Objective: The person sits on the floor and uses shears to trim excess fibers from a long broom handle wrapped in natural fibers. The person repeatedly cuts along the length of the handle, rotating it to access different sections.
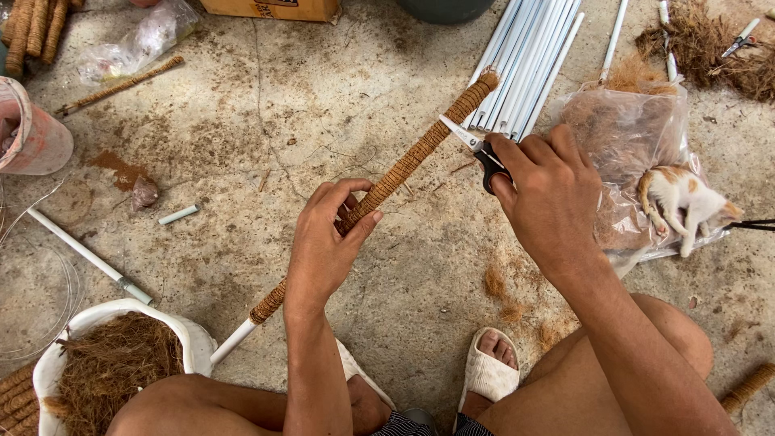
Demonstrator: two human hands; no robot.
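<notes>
My left hand (327, 238) grips a long pole wrapped in brown coir rope (408, 157). The pole slants from its bare white end near my knee up to a frayed tip by the white pipes. My right hand (549, 198) holds small scissors (476, 145) with black handles. Their open blades point left and touch the wrapped pole just below its upper tip.
A bundle of white pipes (529, 56) lies at top centre. A kitten (682, 202) lies on a plastic bag of coir (626, 133) at right. A white basin of coir fibre (109, 367) sits bottom left, near a loose white pipe (85, 254) and a pink bucket (32, 133).
</notes>
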